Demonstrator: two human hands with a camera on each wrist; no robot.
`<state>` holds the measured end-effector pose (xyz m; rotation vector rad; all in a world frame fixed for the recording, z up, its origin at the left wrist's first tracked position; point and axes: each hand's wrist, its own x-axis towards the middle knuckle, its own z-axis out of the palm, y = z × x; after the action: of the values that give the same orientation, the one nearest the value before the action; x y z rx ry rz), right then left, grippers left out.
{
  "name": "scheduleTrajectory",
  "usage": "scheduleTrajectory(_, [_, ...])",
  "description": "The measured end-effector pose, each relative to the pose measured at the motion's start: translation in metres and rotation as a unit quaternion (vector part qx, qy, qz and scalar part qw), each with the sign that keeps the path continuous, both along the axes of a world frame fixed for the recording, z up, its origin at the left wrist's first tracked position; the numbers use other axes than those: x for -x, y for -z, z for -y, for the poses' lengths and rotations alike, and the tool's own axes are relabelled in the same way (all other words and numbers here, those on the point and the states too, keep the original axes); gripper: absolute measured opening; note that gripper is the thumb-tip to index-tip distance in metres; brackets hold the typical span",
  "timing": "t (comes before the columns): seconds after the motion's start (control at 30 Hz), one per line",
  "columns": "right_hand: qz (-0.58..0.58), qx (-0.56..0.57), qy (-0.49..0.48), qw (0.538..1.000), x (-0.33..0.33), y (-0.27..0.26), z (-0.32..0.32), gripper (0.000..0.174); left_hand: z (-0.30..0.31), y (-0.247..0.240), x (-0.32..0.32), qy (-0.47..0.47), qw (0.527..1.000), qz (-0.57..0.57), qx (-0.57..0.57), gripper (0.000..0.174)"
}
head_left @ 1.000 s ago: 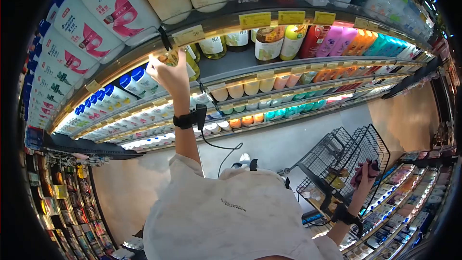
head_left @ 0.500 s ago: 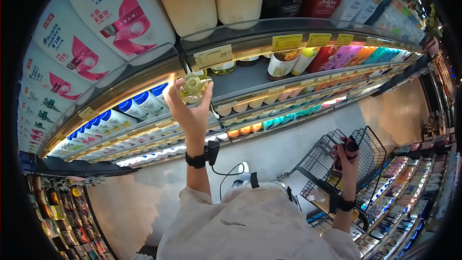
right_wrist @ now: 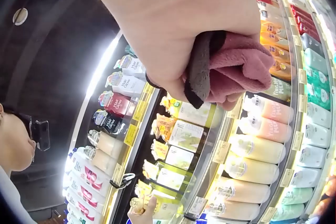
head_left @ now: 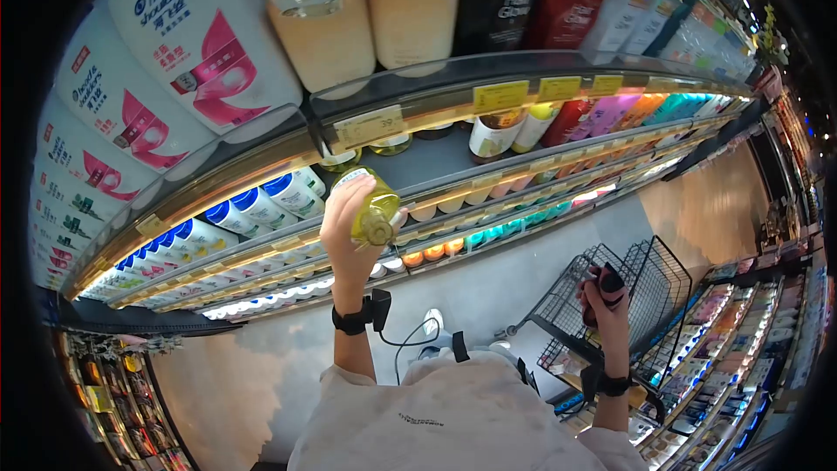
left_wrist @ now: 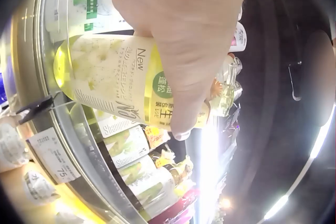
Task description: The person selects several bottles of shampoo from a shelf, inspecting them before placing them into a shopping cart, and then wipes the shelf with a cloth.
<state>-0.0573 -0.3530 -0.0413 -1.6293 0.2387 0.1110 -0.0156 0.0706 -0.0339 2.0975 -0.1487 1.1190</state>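
At the front edge of the shampoo shelf, the left hand (head_left: 347, 216) grips a clear yellow-green hair-care bottle (head_left: 382, 203), fingers wrapped around it, flowered label (left_wrist: 107, 71) showing in the left wrist view. The relation that counts: the bottle is right in the left palm, long axis roughly upright, transparent cap (left_wrist: 226, 90) uppermost, a bit tilted against the row of bottles marked "Shampoo" (left_wrist: 128, 148) just beside it. Base sits near the shelf lip, below the price tag reading 39 (head_left: 369, 125); can't tell if the two touch. Right hand (head_left: 608, 303) is well apart, off to the person's right, over the black wire shopping cart (head_left: 565, 295), and its fingers are curled round a mauve plush cloth (right_wrist: 239, 66) with a dark band (bunched up, exact item unclear). So left is clearly the nearer hand, and the only one on the bottle; right is occupied. From the bottle, the cart lies to the right and back toward the body, so any move that way would call for swinging the left arm across; my judgement only.
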Motion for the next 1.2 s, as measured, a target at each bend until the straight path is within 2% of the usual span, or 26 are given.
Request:
scheduleTrajectory(0.03, [0.011,0.000,-0.014,1.000,-0.001,0.006,0.006,0.030,0.008,-0.003,0.002,0.005,0.999,0.005,0.041,0.048])
scheduleTrajectory(0.13, [0.020,-0.129,0.018,0.991,-0.002,-0.005,-0.001,0.029,0.043,-0.030,0.014,0.018,0.991,-0.033,0.128,0.039])
scheduleTrajectory(0.17, [0.016,-0.120,-0.025,0.992,-0.003,-0.004,0.007,0.032,0.055,-0.040,0.019,0.034,0.984,-0.055,0.164,0.037])
scheduleTrajectory(0.2, [0.043,-0.153,-0.002,0.987,-0.006,-0.010,0.000,0.043,0.067,-0.047,0.024,0.049,0.976,-0.078,0.198,0.035])
scheduleTrajectory(0.27, [0.142,-0.181,0.022,0.973,-0.009,-0.021,-0.015,0.050,0.096,-0.053,0.029,0.116,0.952,-0.126,0.255,0.029])
scheduleTrajectory(0.33, [0.236,-0.148,-0.037,0.960,-0.008,-0.043,-0.027,0.054,0.136,-0.051,0.029,0.211,0.904,-0.170,0.330,0.027])
scheduleTrajectory(0.37, [0.290,-0.088,-0.064,0.951,-0.006,-0.050,-0.031,0.058,0.158,-0.055,0.031,0.258,0.891,-0.196,0.317,0.027])
scheduleTrajectory(0.4, [0.321,-0.008,-0.128,0.938,-0.005,-0.054,-0.026,0.070,0.182,-0.060,0.035,0.304,0.875,-0.224,0.303,0.027])
scheduleTrajectory(0.47, [0.362,0.123,-0.172,0.908,0.014,-0.087,-0.027,0.087,0.232,-0.078,0.046,0.357,0.840,-0.246,0.327,0.028])
scheduleTrajectory(0.57, [0.234,0.074,-0.202,0.948,0.024,-0.066,0.035,0.084,0.274,-0.096,0.053,0.425,0.800,-0.246,0.345,0.031])
scheduleTrajectory(0.67, [0.095,0.033,-0.300,0.949,0.042,-0.048,0.099,0.082,0.314,-0.108,0.060,0.467,0.769,-0.303,0.315,0.032])
scheduleTrajectory(0.73, [0.108,-0.064,-0.222,0.967,0.065,-0.044,0.117,0.057,0.344,-0.113,0.066,0.492,0.760,-0.324,0.274,0.030])
scheduleTrajectory(0.8, [0.097,-0.115,-0.207,0.967,0.082,-0.039,0.138,0.050,0.372,-0.122,0.069,0.517,0.749,-0.355,0.213,0.025])
scheduleTrajectory(0.83, [0.092,-0.140,-0.189,0.968,0.090,-0.039,0.146,0.048,0.387,-0.120,0.069,0.522,0.742,-0.374,0.194,0.035])
scheduleTrajectory(0.9, [0.109,-0.206,-0.134,0.963,0.102,-0.044,0.159,0.045,0.421,-0.111,0.070,0.549,0.724,-0.338,0.246,0.046])
scheduleTrajectory(0.93, [0.123,-0.179,-0.150,0.965,0.102,-0.030,0.175,0.048,0.436,-0.108,0.071,0.563,0.712,-0.323,0.269,0.052])
scheduleTrajectory(0.97, [0.141,-0.171,-0.142,0.965,0.105,-0.029,0.186,0.048,0.449,-0.109,0.073,0.572,0.697,-0.329,0.282,0.073])
scheduleTrajectory(1.0, [0.156,-0.162,-0.132,0.965,0.106,-0.030,0.198,0.048,0.464,-0.102,0.073,0.575,0.720,-0.285,0.264,0.076])
scheduleTrajectory(1.03, [0.110,-0.164,-0.140,0.970,0.111,-0.039,0.214,0.045,0.481,-0.089,0.075,0.576,0.740,-0.240,0.250,0.080])
scheduleTrajectory(1.07, [0.126,-0.198,-0.102,0.967,0.115,-0.041,0.221,0.045,0.494,-0.080,0.078,0.576,0.756,-0.197,0.241,0.084])
scheduleTrajectory(1.1, [0.139,-0.231,-0.064,0.961,0.120,-0.041,0.224,0.044,0.502,-0.079,0.079,0.531,0.812,-0.220,0.099,0.094])
scheduleTrajectory(1.13, [0.153,-0.263,-0.028,0.952,0.124,-0.040,0.229,0.044,0.516,-0.079,0.083,0.520,0.809,-0.234,0.142,0.093])
scheduleTrajectory(1.2, [0.192,-0.172,-0.013,0.966,0.122,-0.019,0.241,0.058,0.544,-0.074,0.099,0.487,0.799,-0.267,0.232,0.089])
